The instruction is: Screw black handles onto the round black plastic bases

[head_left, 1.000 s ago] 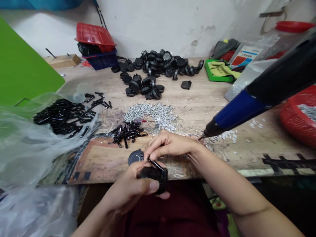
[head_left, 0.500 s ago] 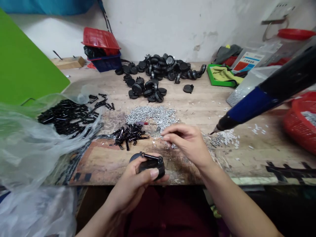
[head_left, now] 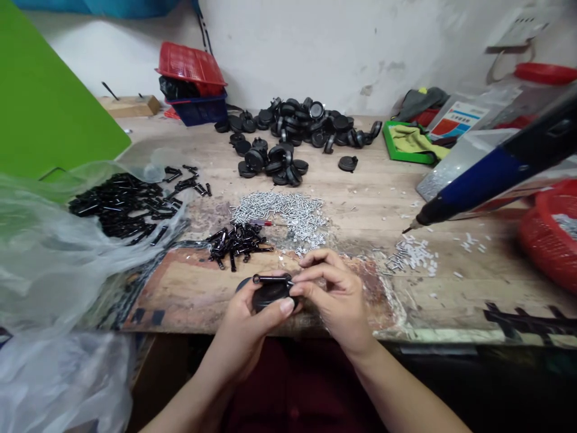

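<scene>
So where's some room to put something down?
The table looks mostly bare between the silver pieces and green tray, and between the white bits and black strip. It's crowded by the wall with round black pieces, and ahead of the left hand with black rods.

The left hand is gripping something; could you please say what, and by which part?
The left hand holds a round black piece by its edge, with the thumb along the near side.

right hand [head_left: 336, 294] | back from screw pile [head_left: 306, 222] | at black link's [head_left: 273, 279] right end
</scene>
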`<action>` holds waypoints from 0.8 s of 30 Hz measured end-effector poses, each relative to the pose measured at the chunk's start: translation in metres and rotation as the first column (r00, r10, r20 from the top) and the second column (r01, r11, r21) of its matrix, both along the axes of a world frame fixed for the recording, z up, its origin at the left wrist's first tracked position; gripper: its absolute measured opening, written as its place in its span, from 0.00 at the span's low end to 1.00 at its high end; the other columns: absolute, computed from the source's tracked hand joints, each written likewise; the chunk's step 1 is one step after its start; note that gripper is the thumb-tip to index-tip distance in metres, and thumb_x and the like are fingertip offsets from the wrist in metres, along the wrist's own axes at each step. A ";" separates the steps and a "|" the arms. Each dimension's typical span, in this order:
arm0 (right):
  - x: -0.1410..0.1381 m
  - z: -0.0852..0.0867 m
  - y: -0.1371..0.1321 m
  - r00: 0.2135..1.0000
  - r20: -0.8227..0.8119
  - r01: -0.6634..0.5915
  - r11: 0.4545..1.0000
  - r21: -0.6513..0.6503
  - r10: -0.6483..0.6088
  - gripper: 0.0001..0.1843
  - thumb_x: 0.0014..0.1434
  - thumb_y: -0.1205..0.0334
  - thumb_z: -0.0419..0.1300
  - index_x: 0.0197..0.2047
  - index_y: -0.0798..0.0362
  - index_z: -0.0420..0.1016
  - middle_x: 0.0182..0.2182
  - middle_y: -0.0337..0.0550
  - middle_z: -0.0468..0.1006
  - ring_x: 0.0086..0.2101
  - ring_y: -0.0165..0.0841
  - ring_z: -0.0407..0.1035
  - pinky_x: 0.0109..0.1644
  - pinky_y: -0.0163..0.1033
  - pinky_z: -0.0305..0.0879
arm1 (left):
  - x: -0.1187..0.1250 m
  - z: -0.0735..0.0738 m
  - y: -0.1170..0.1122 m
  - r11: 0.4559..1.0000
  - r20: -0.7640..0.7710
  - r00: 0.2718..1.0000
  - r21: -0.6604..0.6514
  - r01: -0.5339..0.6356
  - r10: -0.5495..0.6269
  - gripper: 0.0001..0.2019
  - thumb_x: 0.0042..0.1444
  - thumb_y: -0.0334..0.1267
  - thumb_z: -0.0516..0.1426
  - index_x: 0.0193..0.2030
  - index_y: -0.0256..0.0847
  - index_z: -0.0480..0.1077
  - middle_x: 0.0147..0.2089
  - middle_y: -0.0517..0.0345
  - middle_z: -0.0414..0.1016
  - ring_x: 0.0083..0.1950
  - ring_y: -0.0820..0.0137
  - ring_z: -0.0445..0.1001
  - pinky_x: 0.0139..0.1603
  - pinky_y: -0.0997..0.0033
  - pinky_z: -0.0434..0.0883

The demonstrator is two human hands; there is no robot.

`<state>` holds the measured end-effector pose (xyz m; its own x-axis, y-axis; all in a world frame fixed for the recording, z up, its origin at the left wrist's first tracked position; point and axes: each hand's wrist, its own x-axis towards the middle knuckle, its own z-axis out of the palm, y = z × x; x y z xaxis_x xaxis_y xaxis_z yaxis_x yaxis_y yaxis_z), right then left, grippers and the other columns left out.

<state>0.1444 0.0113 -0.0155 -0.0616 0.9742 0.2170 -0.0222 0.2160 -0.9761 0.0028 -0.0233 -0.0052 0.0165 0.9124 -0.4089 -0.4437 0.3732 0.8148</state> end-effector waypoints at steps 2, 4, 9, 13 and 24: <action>0.001 0.004 -0.001 0.998 0.063 0.026 0.998 0.054 -0.030 0.04 0.49 0.66 0.68 0.29 0.47 0.80 0.34 0.40 0.72 0.38 0.32 0.68 0.43 0.39 0.66 | -0.001 0.000 -0.002 0.999 -0.173 0.985 0.050 0.015 -0.006 0.21 0.41 0.34 0.68 0.44 0.40 0.72 0.46 0.54 0.76 0.50 0.61 0.72 0.52 0.63 0.70; 0.002 0.008 -0.003 0.990 0.130 0.039 0.993 0.108 -0.053 0.04 0.50 0.67 0.67 0.29 0.47 0.80 0.34 0.40 0.72 0.37 0.32 0.69 0.43 0.39 0.66 | -0.002 0.000 -0.004 0.993 -0.349 0.937 0.112 0.041 0.001 0.22 0.41 0.33 0.68 0.45 0.41 0.71 0.48 0.55 0.75 0.51 0.61 0.72 0.53 0.66 0.68; 0.006 0.012 -0.003 0.986 0.164 -0.023 0.999 0.047 0.015 0.06 0.48 0.67 0.68 0.30 0.49 0.76 0.35 0.39 0.75 0.39 0.32 0.70 0.46 0.39 0.66 | -0.001 -0.004 -0.008 0.975 -0.527 0.848 0.213 0.066 0.058 0.23 0.41 0.34 0.68 0.47 0.43 0.70 0.50 0.54 0.72 0.53 0.60 0.70 0.56 0.67 0.64; 0.011 0.007 0.002 0.981 0.036 -0.181 0.971 -0.153 0.189 0.14 0.48 0.65 0.69 0.39 0.48 0.75 0.37 0.39 0.77 0.39 0.33 0.72 0.46 0.39 0.67 | 0.000 -0.008 -0.008 0.972 -0.541 0.840 0.178 0.153 -0.033 0.24 0.44 0.35 0.66 0.49 0.43 0.68 0.52 0.53 0.71 0.53 0.60 0.70 0.56 0.65 0.65; 0.025 -0.009 -0.005 0.998 -0.018 -0.068 0.984 -0.163 0.066 0.06 0.48 0.63 0.69 0.32 0.50 0.79 0.34 0.42 0.78 0.38 0.33 0.73 0.45 0.39 0.68 | 0.019 -0.019 0.002 0.975 -0.337 0.932 0.126 0.181 -0.130 0.19 0.46 0.37 0.66 0.46 0.42 0.70 0.49 0.55 0.74 0.53 0.64 0.70 0.54 0.68 0.65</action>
<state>0.1696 0.0058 -0.0247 -0.1266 0.9903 0.0568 -0.0435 0.0517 -0.9977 0.0219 -0.0208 -0.0240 0.0532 0.9607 -0.2724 -0.0916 0.2763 0.9567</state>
